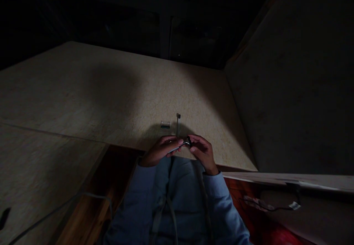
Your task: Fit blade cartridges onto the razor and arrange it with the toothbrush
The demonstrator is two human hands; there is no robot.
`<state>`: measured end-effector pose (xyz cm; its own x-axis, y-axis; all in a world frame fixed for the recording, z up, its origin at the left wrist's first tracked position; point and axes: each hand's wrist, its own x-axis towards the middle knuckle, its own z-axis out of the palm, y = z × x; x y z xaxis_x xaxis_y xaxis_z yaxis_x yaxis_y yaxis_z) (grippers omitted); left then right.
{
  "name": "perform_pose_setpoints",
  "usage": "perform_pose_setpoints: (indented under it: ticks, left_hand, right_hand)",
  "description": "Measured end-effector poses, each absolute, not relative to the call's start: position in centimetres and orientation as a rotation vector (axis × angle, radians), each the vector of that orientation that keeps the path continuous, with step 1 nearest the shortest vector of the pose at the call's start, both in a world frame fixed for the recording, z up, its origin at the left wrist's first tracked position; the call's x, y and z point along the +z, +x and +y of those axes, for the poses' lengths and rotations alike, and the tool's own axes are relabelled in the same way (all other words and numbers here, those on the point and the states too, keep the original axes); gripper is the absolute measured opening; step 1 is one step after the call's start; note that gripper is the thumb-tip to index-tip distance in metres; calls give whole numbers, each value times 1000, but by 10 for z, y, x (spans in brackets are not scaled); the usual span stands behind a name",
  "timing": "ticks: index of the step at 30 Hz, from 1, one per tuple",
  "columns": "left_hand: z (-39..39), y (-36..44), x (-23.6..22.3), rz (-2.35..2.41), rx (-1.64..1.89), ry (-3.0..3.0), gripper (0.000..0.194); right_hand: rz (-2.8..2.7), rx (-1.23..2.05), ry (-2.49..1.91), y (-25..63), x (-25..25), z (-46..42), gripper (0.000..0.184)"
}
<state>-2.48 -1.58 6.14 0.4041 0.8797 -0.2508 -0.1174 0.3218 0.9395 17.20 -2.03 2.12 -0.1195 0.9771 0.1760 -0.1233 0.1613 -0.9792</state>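
Between my two hands, close to the table's front edge, is a small razor [187, 143] with a slim grey handle and a dark, partly shiny head. My left hand [163, 150] is closed around the handle, its thumb lying along it. At the other end, the fingers of my right hand [202, 150] pinch the dark head. Just beyond my hands, a thin grey stick with a dark tip [178, 121] lies on the table, its near end hidden by my left hand. A small clear case with a green lower part [165, 125] sits to its left.
The pale stone-patterned table [155, 90] is dimly lit and shadowed. A dark wall panel [293, 90] rises on the right. At lower left a grey cable [55, 215] hangs across another surface. A dark cord with a white tag [294, 205] lies at lower right.
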Motion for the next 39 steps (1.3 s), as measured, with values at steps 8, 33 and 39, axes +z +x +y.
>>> perform_pose_setpoints:
  ticks: [8,33,39]
  left_hand:
    - [-17,-27,65,959,754,1065,47]
    - [-17,-24,69,1021,788,1136,43]
    - [-18,-23,67,1031,804,1154,45]
  right_hand:
    - [-1275,1336,-922,175,17,-17,49]
    - [-1251,1229,-935,174,23,-19,42]
    - [-1250,1218,-957,172,25,-20,41]
